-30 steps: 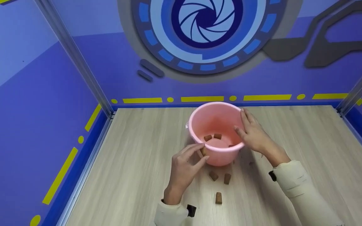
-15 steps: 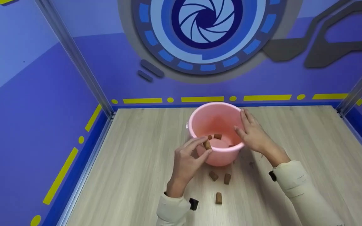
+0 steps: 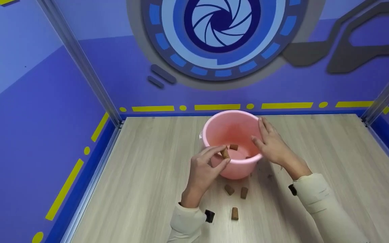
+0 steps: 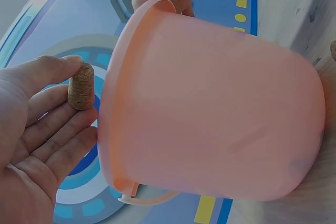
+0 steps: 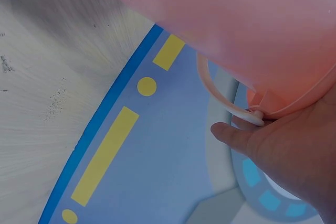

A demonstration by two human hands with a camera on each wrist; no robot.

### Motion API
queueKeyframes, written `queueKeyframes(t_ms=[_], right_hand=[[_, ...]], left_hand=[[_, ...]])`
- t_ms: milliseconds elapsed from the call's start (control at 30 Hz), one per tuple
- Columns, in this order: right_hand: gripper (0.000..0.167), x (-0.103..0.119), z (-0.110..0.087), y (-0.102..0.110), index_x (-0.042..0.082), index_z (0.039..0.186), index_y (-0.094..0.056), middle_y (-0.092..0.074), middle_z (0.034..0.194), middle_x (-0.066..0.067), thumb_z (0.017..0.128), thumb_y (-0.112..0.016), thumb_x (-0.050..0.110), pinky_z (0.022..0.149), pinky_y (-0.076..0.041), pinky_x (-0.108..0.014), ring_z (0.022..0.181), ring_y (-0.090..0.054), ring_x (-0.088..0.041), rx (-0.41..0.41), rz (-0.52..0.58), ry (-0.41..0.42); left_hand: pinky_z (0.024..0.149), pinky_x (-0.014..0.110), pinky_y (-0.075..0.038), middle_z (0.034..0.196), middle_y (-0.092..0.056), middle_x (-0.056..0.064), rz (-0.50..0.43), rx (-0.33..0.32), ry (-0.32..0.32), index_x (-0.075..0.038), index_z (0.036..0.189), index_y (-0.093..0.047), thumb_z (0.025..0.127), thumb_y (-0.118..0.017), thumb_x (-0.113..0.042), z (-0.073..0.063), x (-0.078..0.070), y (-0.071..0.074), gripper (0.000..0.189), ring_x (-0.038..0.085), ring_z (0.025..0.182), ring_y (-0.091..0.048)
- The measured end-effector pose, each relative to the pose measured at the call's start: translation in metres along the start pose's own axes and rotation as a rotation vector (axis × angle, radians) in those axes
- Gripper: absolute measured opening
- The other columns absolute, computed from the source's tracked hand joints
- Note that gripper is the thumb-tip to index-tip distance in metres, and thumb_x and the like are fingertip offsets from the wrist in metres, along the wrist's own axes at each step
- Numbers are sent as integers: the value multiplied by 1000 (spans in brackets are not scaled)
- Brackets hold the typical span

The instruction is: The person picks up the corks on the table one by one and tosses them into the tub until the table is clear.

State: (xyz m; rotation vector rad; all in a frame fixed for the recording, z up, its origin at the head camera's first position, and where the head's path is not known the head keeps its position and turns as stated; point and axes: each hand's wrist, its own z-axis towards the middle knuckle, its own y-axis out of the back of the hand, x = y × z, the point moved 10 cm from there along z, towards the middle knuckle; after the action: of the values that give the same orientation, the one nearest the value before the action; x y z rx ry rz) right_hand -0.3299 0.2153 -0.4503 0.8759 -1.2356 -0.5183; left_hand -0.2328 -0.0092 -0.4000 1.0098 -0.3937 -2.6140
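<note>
I have the cork [image 4: 81, 86] in the left hand [image 3: 205, 168], pinched end to end between thumb and fingertips, the gap just its length and the other fingers loosely spread. It sits just above the near left rim of the bucket [image 3: 238, 170], apart from it. Up close it is a stubby brown plug, grainy and speckled darker all over, with softly rounded edges.

My right hand [image 3: 275, 143] clasps the bucket's right rim, thumb over the inside and fingers outside, closed to about the rim's thickness. The bucket is smooth, plain pink, narrowing toward its base, with a thick lip and a paler handle [image 5: 212, 87] hanging from its pivot by my fingers. From the head view I see one cork lying inside [image 3: 234, 147] and the edge of another [image 3: 248, 157], mostly hidden by the near rim.

Three loose corks [image 3: 235, 213] lie on the pale wood-grain table [image 3: 147, 175], in front of the bucket: two near its base, one slanted, and the third farther toward me. All look the same dull brown.
</note>
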Motion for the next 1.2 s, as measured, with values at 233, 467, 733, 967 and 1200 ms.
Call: queueKeyframes(t_ms=[233,467,733,967,1200], right_hand=[[84,1,-1,0,-7,166,-4,0,173,-31,113,-45,44,123,-12,-71,157,-6,-53,-7,-4,13],[82,4,-1,2,-10,165,-7,-3,172,-32,114,-46,40,123,-13,-70,157,-7,-54,-29,-9,41],[83,2,-1,1,-9,165,-6,-2,172,-32,113,-46,42,123,-13,-70,157,-7,-54,-24,-7,32],[84,0,0,-1,-9,165,-5,-1,172,-32,114,-45,43,124,-12,-69,157,-6,-54,-17,-14,28],[83,2,0,0,-9,165,-5,0,173,-32,113,-45,43,123,-12,-70,157,-6,-54,-13,-4,30]], left_hand=[[73,39,-63,113,-78,8,-17,23,5,-1,120,-78,86,-90,-8,2,3,-4,37,22,93,-74],[72,42,-62,110,-77,8,-22,25,9,-1,119,-78,86,-90,-8,5,4,-4,36,20,95,-73],[72,41,-62,112,-77,7,-13,50,45,-1,121,-78,87,-89,-7,7,9,-7,37,27,92,-73],[74,36,-62,113,-77,8,-4,56,50,0,121,-77,86,-90,-7,7,8,-8,38,28,90,-72],[72,30,-60,109,-77,7,-2,60,41,0,121,-77,85,-90,-6,10,8,-8,39,27,89,-72]])
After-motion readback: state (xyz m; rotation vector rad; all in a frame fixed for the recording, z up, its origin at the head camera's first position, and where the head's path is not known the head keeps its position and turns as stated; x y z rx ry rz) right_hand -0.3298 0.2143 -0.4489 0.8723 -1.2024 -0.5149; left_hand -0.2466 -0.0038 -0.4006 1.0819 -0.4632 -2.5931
